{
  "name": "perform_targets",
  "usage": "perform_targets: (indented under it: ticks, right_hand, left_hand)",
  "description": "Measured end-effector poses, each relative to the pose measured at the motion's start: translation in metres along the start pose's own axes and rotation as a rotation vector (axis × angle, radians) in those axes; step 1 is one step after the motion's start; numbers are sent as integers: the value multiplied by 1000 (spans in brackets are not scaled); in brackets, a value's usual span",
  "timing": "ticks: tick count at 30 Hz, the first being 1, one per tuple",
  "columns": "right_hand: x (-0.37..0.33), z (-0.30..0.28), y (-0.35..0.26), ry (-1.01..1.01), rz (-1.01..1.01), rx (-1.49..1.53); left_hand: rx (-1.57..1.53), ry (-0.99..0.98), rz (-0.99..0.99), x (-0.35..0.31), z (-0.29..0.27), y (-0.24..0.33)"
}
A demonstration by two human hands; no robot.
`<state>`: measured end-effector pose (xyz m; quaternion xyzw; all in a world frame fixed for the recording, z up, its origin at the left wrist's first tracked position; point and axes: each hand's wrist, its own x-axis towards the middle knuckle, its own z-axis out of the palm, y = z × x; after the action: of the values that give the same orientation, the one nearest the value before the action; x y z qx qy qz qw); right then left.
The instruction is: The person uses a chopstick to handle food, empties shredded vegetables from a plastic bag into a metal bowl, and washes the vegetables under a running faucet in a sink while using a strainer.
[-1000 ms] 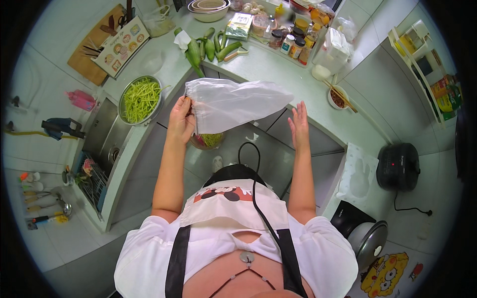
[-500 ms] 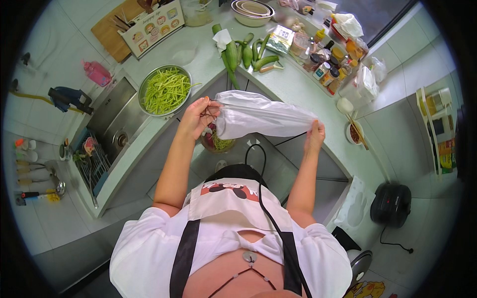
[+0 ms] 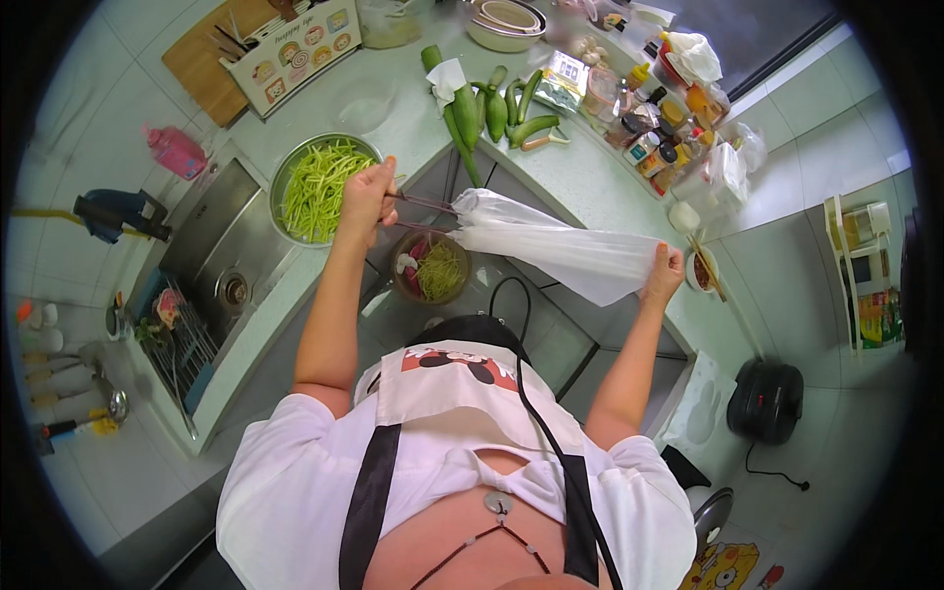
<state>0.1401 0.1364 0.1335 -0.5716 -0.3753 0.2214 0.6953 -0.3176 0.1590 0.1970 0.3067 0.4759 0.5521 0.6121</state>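
Note:
A white plastic drawstring bag (image 3: 560, 244) is stretched between my two hands over the floor in front of the counter corner. My left hand (image 3: 368, 202) is closed around its dark drawstrings, which are pulled taut out of the gathered mouth. At the other end, my right hand (image 3: 664, 273) pinches the bag's bottom edge. Below the bag's mouth stands a round bin (image 3: 431, 267) with green trimmings and something dark red and white in it. Just beyond my left hand, a metal bowl (image 3: 275, 202) holds thin green bean-like pieces (image 3: 320, 187).
The sink (image 3: 211, 246) is at left. Loofah-like gourds (image 3: 497, 113) and a peeler (image 3: 543, 141) lie at the far corner. Several seasoning bottles (image 3: 654, 147) line the right counter, near a small bowl with chopsticks (image 3: 702, 270). A black cord (image 3: 521, 364) hangs over my apron.
My left hand has moved left, drawing the drawstrings out of the bag's mouth. My right hand has shifted right and slightly nearer. The bin is now more exposed.

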Motion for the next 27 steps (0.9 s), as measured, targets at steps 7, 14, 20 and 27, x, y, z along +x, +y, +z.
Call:
perform_targets:
  ticks: [7, 14, 20, 27]
  right_hand:
    - [0, -14, 1, 159, 106, 16]
    - [-18, 37, -56, 104, 366, 546]
    - [-25, 26, -42, 132, 522, 707]
    - [-52, 0, -28, 175, 666, 776]
  left_hand:
    - [34, 59, 268, 29, 9, -14]
    - [-333, -78, 283, 57, 26, -34]
    - [-290, -410, -276, 65, 93, -124]
    - [-112, -471, -294, 57, 180, -123]
